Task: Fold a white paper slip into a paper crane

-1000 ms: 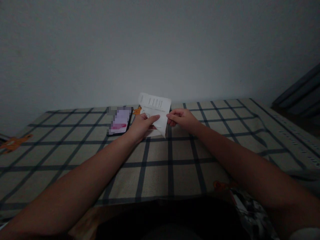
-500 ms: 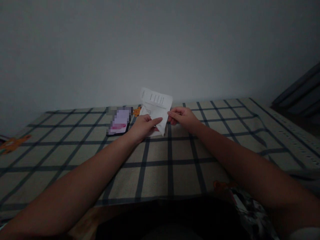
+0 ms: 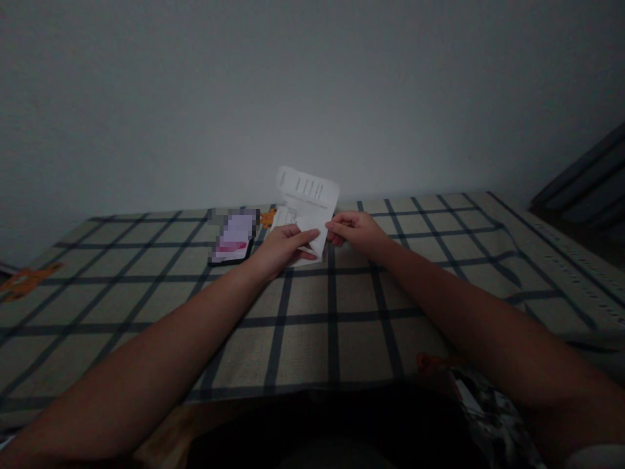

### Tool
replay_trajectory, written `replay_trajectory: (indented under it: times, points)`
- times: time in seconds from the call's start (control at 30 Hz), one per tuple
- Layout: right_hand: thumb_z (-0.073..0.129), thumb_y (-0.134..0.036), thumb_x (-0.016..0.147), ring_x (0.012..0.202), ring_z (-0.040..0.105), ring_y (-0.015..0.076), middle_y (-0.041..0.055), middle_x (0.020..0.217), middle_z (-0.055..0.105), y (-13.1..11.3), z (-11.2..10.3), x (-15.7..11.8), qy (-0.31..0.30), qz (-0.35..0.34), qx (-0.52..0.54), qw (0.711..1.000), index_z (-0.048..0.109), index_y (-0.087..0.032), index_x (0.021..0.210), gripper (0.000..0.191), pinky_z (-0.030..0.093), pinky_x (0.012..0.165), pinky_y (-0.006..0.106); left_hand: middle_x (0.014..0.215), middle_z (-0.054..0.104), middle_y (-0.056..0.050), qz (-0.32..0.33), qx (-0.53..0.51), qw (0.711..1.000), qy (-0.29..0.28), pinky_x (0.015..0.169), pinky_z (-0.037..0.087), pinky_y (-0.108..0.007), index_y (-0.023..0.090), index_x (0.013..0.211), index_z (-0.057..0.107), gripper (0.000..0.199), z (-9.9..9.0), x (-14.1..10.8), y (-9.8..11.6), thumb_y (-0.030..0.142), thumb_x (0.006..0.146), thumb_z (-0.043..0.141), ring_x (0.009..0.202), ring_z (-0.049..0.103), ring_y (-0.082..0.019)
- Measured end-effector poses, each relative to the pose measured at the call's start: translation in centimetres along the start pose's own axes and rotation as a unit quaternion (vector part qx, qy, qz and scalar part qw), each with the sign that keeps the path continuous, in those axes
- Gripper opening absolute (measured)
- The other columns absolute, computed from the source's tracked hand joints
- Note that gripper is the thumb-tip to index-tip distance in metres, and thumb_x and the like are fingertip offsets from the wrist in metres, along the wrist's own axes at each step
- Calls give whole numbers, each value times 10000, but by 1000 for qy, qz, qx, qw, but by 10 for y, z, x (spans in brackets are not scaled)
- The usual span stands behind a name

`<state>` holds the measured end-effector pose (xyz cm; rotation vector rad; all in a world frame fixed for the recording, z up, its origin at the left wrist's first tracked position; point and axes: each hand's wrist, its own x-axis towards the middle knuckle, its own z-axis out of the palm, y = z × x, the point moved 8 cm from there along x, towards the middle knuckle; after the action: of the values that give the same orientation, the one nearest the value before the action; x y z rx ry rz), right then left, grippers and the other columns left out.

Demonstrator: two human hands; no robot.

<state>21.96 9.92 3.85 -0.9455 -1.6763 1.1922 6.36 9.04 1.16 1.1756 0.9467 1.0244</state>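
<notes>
A white printed paper (image 3: 312, 195), creased and partly folded, is held up above the checked tablecloth. My left hand (image 3: 288, 246) grips its lower left part, with the thumb across the front and fingers behind. My right hand (image 3: 352, 228) pinches the paper's right edge between thumb and forefinger, the other fingers curled. Left of the paper, a phone (image 3: 235, 238) with a dark case and a blurred, pale purple and pink screen lies on the cloth.
The checked cloth (image 3: 307, 339) covers a table that meets a plain grey wall (image 3: 312, 85). Orange patterns show on the cloth. A dark striped object (image 3: 586, 169) stands at the far right. Patterned fabric (image 3: 493, 417) shows below the table's front edge.
The paper's upper part has risen slightly and opened a little from the part behind it. Its lower corner has drawn in. Both hands keep nearly the same places.
</notes>
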Motion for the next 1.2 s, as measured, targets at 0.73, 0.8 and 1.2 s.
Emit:
replay_trajectory:
  times: [0.73, 0.8, 1.2]
  points:
    - [739, -485, 825, 593, 584, 96, 16, 710, 688, -6, -7, -1, 55, -27, 6, 998, 627, -176, 761, 334, 520, 605, 262, 799, 789, -86, -13, 38, 998, -52, 688, 607, -233, 119, 839, 778, 332, 6, -3, -3, 408, 736, 905, 662, 716, -126]
    - [746, -491, 815, 584, 580, 94, 12, 705, 687, -6, -8, -1, 60, -29, 8, 998, 633, -177, 769, 338, 516, 594, 257, 793, 787, -84, -13, 34, 998, -48, 691, 611, -239, 123, 825, 774, 310, 6, -3, -3, 397, 749, 896, 663, 715, -129]
    - [735, -508, 840, 564, 559, 85, 0, 697, 671, -2, -18, 0, 103, -32, 6, 994, 630, -187, 788, 341, 496, 559, 235, 847, 802, -97, -31, 51, 996, -61, 682, 594, -238, 128, 834, 766, 175, 10, -7, 0, 291, 824, 831, 644, 713, -115]
